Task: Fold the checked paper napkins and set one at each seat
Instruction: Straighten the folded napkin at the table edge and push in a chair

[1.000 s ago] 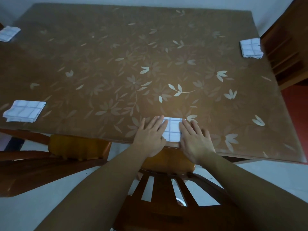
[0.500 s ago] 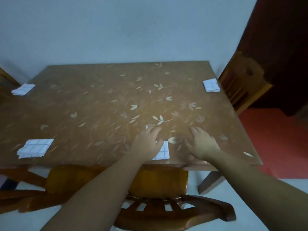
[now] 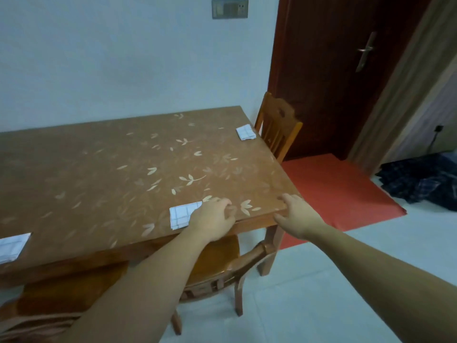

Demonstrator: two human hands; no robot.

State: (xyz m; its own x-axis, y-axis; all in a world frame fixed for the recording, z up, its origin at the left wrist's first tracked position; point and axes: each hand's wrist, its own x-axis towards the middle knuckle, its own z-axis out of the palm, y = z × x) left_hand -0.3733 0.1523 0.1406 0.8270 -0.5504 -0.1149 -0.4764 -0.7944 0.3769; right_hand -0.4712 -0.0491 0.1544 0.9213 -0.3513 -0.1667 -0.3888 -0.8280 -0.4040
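A folded white checked napkin point(image 3: 182, 214) lies flat near the front edge of the brown leaf-patterned table point(image 3: 99, 174). My left hand point(image 3: 214, 220) hovers just right of it with fingers loosely curled, holding nothing and covering the napkin's right edge. My right hand point(image 3: 295, 214) is at the table's front right corner, fingers apart, empty. A second folded napkin point(image 3: 245, 131) sits at the far right edge beside a chair. A third napkin point(image 3: 12, 246) shows at the front left, cut off by the frame.
A wooden chair point(image 3: 278, 125) stands at the table's right side and another chair point(image 3: 222, 263) is tucked under the front edge below my arms. A red mat point(image 3: 341, 191), a dark red door point(image 3: 346, 70) and a dark checked cloth heap point(image 3: 420, 181) lie to the right.
Both hands have lifted off the napkin in front of me and drifted right, leaving it lying folded. The view has risen and swung right, bringing the door and mat into sight.
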